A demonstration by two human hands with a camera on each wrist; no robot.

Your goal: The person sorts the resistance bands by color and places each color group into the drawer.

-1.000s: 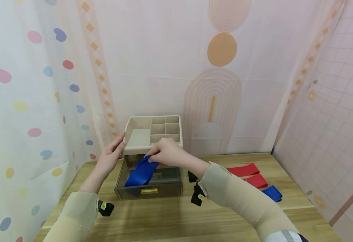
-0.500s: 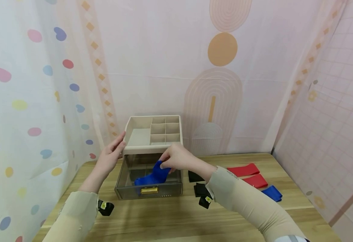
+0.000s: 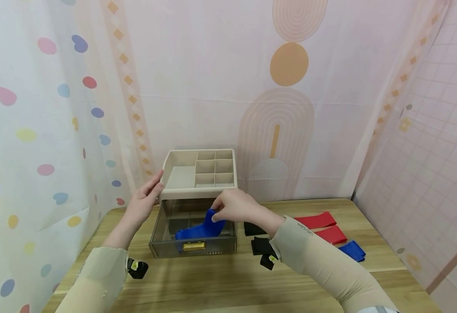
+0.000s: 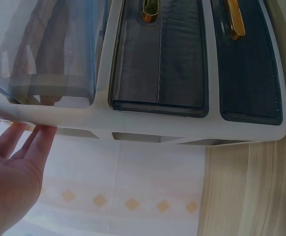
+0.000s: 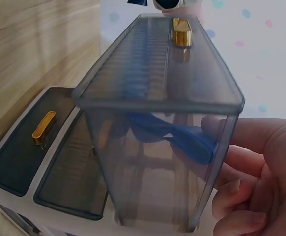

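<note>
1. The organiser box (image 3: 197,182) stands on the wooden counter (image 3: 220,282), close to the patterned curtain behind it; its beige top tray (image 3: 179,176) is split into compartments.
2. Its upper smoky drawer (image 3: 192,237) is pulled out toward the person, with a gold handle (image 3: 194,246) on its front.
3. The left hand (image 3: 144,203) rests against the left side of the organiser box at the level of the tray rim, its fingers (image 4: 32,142) straight and relaxed, gripping nothing.
4. The right hand (image 3: 236,206) hangs over the right rear corner of the open drawer, its fingers pinching the upper end of the blue band (image 3: 198,228).
5. The blue band droops from that pinch down into the drawer, and its lower part lies on the drawer floor just behind the gold handle.
6. In the right wrist view the blue band (image 5: 175,135) shows through the drawer's tinted wall, with the right hand's fingers (image 5: 241,162) curled beside it.
7. Below the open drawer, two further dark drawers (image 4: 202,59) with gold handles sit closed in the organiser box.
8. To the right of the organiser box, on the counter, lie black bands (image 3: 253,229), then two red bands (image 3: 322,225) and another blue band (image 3: 352,250), well apart from the box.
</note>
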